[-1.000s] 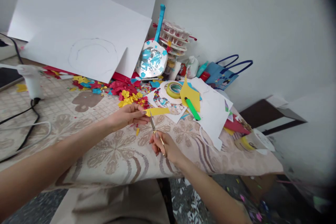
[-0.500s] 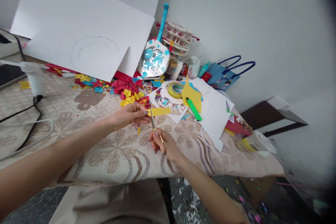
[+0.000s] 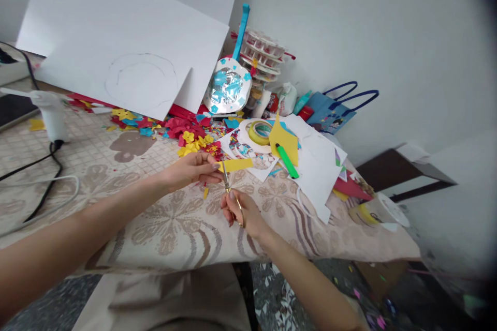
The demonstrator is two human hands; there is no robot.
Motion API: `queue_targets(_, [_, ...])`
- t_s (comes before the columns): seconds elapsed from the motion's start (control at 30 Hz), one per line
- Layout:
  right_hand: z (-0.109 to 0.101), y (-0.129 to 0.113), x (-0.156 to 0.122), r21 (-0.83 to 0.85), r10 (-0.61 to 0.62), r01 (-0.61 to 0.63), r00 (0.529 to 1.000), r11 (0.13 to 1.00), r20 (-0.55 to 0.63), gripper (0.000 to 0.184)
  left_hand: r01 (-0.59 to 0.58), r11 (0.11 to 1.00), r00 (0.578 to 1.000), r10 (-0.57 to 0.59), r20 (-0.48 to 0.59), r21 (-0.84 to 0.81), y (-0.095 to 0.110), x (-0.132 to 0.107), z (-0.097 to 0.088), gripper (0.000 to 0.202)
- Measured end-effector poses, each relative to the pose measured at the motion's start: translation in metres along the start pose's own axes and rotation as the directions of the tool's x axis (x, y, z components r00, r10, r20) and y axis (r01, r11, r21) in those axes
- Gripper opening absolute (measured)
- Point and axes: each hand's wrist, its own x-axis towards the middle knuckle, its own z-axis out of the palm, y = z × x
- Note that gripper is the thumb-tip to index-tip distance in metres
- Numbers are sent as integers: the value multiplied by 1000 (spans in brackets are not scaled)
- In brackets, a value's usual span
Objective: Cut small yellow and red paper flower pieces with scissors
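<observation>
Head view, centre of frame: a yellow paper strip (image 3: 235, 165) is pinched at its left end by the left hand (image 3: 190, 169), thumb & fingertips clenched on it; the rest of the strip juts out to the right of the grip, roughly level, above the patterned tablecloth (image 3: 171, 227). Small scissors (image 3: 226, 184) are grasped by the right hand (image 3: 244, 214) just below, fingers closed round the handles; blades are pointed up at the strip's underside, near the pinched end, approx. touching it; whether the blades are parted can't be told. A tiny yellow offcut (image 3: 204, 193) is seen on the cloth under the left hand.

Right of the strip, mid-frame: a green marker (image 3: 287, 161) is laid across a yellow paper sheet (image 3: 284, 140), w/ a tape roll (image 3: 259, 132) beside it, all on white paper sheets (image 3: 316, 168). Above the left hand, red, yellow & blue paper cut-outs (image 3: 186, 134) are heaped. Upper left: a large white board (image 3: 120, 41) w/ a pencilled circle is leaned over the table; far left, a glue gun (image 3: 52, 114) is stood upright w/ its black cable. Upper right of centre, a blue gift bag (image 3: 330, 114) is set against the wall.
</observation>
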Motion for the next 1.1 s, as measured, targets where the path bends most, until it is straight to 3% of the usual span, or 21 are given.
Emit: queue_targets(1.1, [1,-1,0,-10,11,-11,1000,1000,1,53,40,999,998,-39,-43,2,5,-2,6,15])
